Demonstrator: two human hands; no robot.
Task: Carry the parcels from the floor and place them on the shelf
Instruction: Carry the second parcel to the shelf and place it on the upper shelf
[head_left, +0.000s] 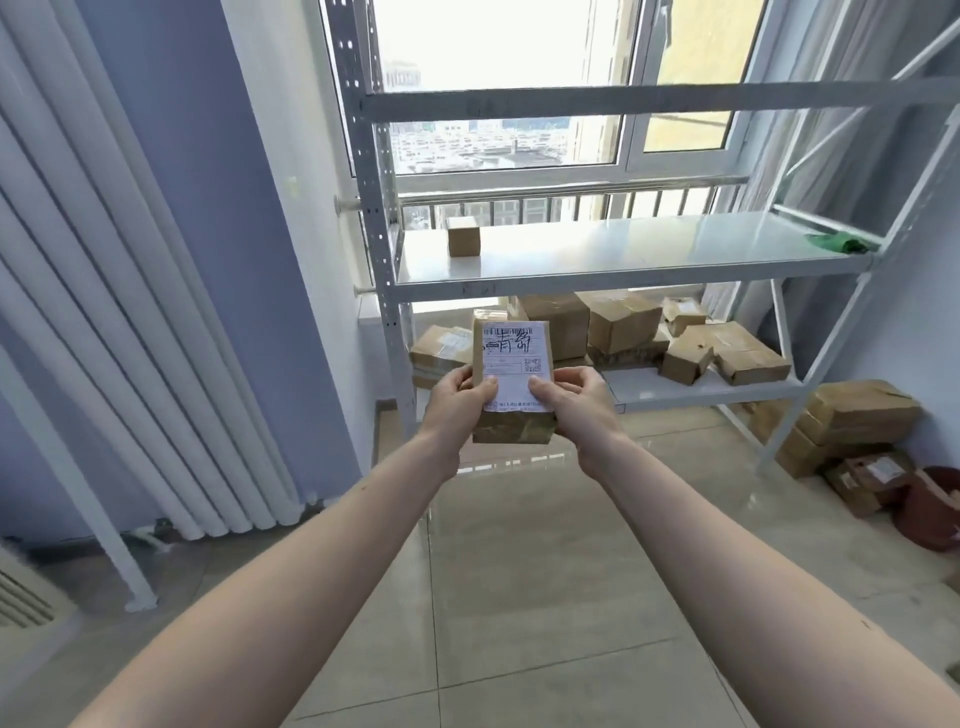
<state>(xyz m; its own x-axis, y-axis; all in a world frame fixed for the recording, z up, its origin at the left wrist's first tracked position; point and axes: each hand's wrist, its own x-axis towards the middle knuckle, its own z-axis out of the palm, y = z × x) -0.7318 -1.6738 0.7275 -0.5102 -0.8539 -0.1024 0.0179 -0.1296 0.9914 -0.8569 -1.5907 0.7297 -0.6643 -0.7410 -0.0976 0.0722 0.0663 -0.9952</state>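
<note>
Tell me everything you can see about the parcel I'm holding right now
The held parcel is a small brown cardboard box, sealed with tape, standing upright on its short end with a white shipping label facing the camera. The label carries a barcode at the top, dark handwritten marks and a small QR code. The left hand and right hand grip its lower sides, thumbs pressed on the label. It is held in the air in front of the white metal shelf, touching nothing else.
</note>
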